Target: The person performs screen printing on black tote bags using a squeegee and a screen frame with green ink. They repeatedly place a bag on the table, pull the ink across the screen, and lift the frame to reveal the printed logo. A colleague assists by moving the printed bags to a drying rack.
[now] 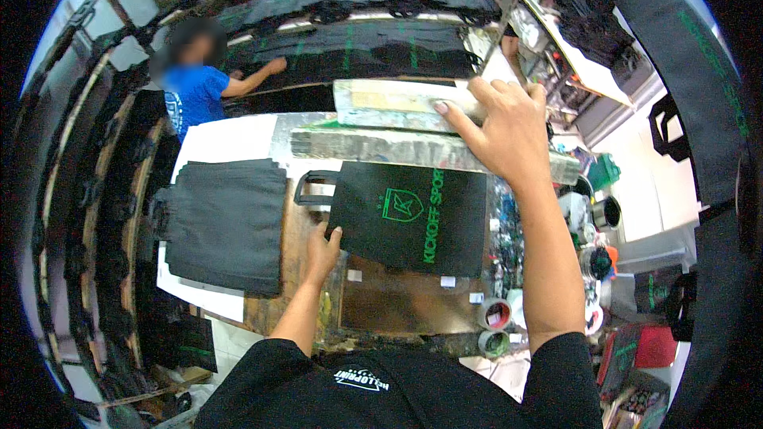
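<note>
A black tote bag (362, 226) with a green shield print and green lettering lies on the brown work board. At its left edge, by the black handle (305, 189), my left hand (319, 250) is closed, the thumb over the fabric and the other fingers partly hidden. Above the bag's far edge stands a paint-stained screen-printing frame (381, 144), tilted up. My right hand (509, 127) is wrapped over the upper part of this frame, with the fingertips hidden behind it. To the left sits a neat stack of black bags (226, 226).
A person in a blue shirt (195, 95) reaches toward racks of black bags (350, 52) at the far left. Ink tubs (495, 314), jars and a metal cup (606, 212) crowd the right side. White sheets (230, 137) lie around the stack.
</note>
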`<state>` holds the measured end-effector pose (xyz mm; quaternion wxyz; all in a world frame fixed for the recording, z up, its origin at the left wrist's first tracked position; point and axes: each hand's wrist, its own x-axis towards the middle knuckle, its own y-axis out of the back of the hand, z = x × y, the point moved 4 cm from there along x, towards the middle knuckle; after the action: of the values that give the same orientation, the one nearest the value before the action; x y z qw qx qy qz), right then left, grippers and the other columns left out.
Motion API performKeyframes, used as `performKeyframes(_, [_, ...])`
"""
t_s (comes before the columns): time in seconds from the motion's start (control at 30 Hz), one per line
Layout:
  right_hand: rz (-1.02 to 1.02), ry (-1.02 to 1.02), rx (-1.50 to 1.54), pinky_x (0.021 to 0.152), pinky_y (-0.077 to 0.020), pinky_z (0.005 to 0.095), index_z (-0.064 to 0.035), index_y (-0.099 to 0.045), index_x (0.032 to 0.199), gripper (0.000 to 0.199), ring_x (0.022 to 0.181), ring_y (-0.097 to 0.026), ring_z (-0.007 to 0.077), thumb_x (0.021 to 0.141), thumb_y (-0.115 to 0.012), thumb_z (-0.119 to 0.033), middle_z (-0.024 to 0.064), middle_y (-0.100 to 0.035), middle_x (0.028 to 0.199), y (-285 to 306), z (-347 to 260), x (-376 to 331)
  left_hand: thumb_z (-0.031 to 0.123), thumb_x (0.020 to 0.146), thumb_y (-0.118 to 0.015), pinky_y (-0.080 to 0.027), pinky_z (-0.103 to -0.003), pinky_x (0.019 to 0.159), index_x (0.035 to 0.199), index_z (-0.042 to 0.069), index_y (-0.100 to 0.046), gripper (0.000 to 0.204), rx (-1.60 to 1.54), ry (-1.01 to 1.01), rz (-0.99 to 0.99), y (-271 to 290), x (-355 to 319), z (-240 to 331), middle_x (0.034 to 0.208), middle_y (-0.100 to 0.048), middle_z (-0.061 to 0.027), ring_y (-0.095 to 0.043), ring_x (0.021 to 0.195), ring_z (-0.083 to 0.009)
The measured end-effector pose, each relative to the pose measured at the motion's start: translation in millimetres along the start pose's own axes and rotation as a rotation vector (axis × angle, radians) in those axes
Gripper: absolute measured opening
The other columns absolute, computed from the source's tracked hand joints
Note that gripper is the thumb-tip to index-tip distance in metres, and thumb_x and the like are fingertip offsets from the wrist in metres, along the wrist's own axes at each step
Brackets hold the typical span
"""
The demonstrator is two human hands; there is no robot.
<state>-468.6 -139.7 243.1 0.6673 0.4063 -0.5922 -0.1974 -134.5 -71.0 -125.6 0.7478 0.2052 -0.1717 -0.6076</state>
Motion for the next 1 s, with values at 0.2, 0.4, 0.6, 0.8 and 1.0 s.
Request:
performKeyframes(0.2, [0.007,0.012,0.018,0.084,-0.0382,0.0492,-0.0075,-0.067,0.086,0.053,0.084,-0.066,0.0324,0.094,-0.065,-0.06,0.0111,-0.068,0.082,4,-3,2,0.023,0.096,-0.076,-0.044,-0.028,0.045,0.115,0.001,-0.073,0.029,-0.278,0.283,-0.014,108,66,51,0.076,-0.069,-0.0024,-0.057,0.05,-0.0103])
performKeyframes(0.4, [0.02,0.021,0.003,0.086,-0.0381,0.0484,-0.0078,-0.067,0.087,0.05,0.087,-0.066,0.0311,0.093,-0.068,-0.057,0.0109,-0.068,0.083,6,-13,-11,0.025,0.092,-0.08,-0.043,-0.027,0.045,0.152,-0.006,-0.049,0.074,-0.218,0.377,0.113,212,108,-6,0.079,-0.069,-0.0073,-0.055,0.051,-0.011])
performKeyframes(0.6, [-0.001,-0.001,-0.011,0.089,-0.0387,0.0485,-0.0073,-0.07,0.091,0.05,0.09,-0.066,0.0311,0.092,-0.069,-0.057,0.0123,-0.07,0.087,7,-21,-19,0.02,0.093,-0.08,-0.049,-0.03,0.048,0.14,-0.003,-0.056,0.058,-0.28,0.381,0.4,274,144,-97,0.081,-0.067,-0.0107,-0.058,0.052,-0.013])
performKeyframes(0.8, [-0.035,-0.02,-0.042,0.091,-0.0392,0.049,-0.007,-0.072,0.093,0.049,0.091,-0.065,0.032,0.092,-0.069,-0.056,0.0128,-0.069,0.087,8,-20,-40,0.042,0.091,-0.079,-0.043,-0.05,0.114,0.147,-0.004,-0.052,0.077,0.512,-0.053,0.277,213,29,-139,0.144,-0.055,-0.0274,-0.052,0.135,-0.0448])
performKeyframes(1.0, [-0.009,0.007,-0.037,0.092,-0.0396,0.0506,-0.0067,-0.071,0.094,0.046,0.092,-0.065,0.0325,0.091,-0.07,-0.053,0.0127,-0.069,0.088,3,-32,-46,0.069,0.095,-0.06,-0.001,-0.069,0.126,0.166,0.012,-0.034,0.095,0.942,-0.008,-0.059,186,-85,-136,0.175,-0.022,-0.0165,-0.01,0.162,-0.0421])
